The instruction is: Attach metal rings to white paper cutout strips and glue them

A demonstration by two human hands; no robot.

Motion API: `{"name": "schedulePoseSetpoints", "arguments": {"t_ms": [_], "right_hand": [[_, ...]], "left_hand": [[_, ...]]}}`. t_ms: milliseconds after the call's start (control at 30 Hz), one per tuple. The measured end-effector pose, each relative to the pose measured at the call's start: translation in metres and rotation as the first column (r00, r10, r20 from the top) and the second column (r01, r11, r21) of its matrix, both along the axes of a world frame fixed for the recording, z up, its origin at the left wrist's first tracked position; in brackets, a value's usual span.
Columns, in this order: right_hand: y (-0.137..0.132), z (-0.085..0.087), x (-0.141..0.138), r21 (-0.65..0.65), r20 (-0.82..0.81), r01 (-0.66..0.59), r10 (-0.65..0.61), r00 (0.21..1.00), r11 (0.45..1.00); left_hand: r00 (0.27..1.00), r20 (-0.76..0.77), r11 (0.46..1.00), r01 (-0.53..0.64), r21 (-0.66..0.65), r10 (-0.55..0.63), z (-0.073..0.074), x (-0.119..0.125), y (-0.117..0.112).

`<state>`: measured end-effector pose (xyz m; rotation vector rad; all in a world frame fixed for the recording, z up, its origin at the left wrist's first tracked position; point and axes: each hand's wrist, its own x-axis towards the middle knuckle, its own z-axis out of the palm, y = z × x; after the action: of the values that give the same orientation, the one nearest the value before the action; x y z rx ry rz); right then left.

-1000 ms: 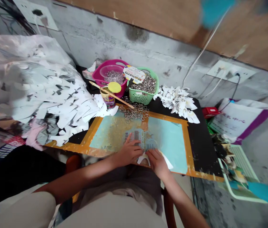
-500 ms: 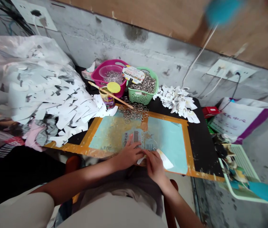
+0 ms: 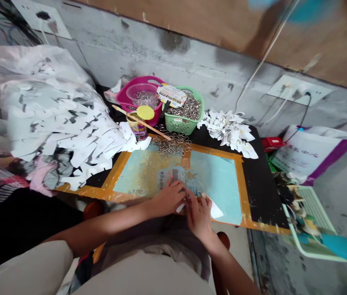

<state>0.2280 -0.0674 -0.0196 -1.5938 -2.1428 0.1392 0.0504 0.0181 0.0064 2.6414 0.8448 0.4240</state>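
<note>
My left hand and my right hand meet at the front edge of the table, fingertips almost touching. Between and under their bent fingers lies a white cut-out piece, pressed by both hands. Its right end sticks out past my right hand, and a small corner shows below my left fingers. A thin metal ring peeks out just beyond my right fingertips. Whatever is directly beneath the fingers is hidden. Ahead of my hands, a loose pile of metal rings lies on the table.
A large heap of white cut-outs fills the left side; a smaller white pile is at the back right. Pink basket, green basket and a can with a stick across it stand behind. A pale basket sits right.
My right fingers have shifted slightly and curl more over the white piece. My left hand stays nearly in place. The view has moved a little.
</note>
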Motion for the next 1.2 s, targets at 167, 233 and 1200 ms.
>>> {"name": "schedulePoseSetpoints", "arguments": {"t_ms": [167, 233, 1200], "right_hand": [[-0.003, 0.004, -0.002, -0.032, -0.082, 0.012, -0.015, 0.997, 0.999], [-0.004, 0.004, -0.003, -0.039, -0.098, 0.024, -0.028, 0.995, 0.999], [-0.013, 0.006, -0.002, -0.092, -0.004, 0.015, -0.015, 1.000, 0.996]], "left_hand": [[0.999, -0.035, 1.000, -0.014, -0.012, 0.013, 0.006, 0.005, 0.010], [0.998, -0.053, 1.000, 0.023, -0.003, -0.024, 0.010, 0.006, 0.014], [0.963, -0.023, 0.872, 0.253, 0.418, -0.269, -0.006, -0.007, -0.001]]}}
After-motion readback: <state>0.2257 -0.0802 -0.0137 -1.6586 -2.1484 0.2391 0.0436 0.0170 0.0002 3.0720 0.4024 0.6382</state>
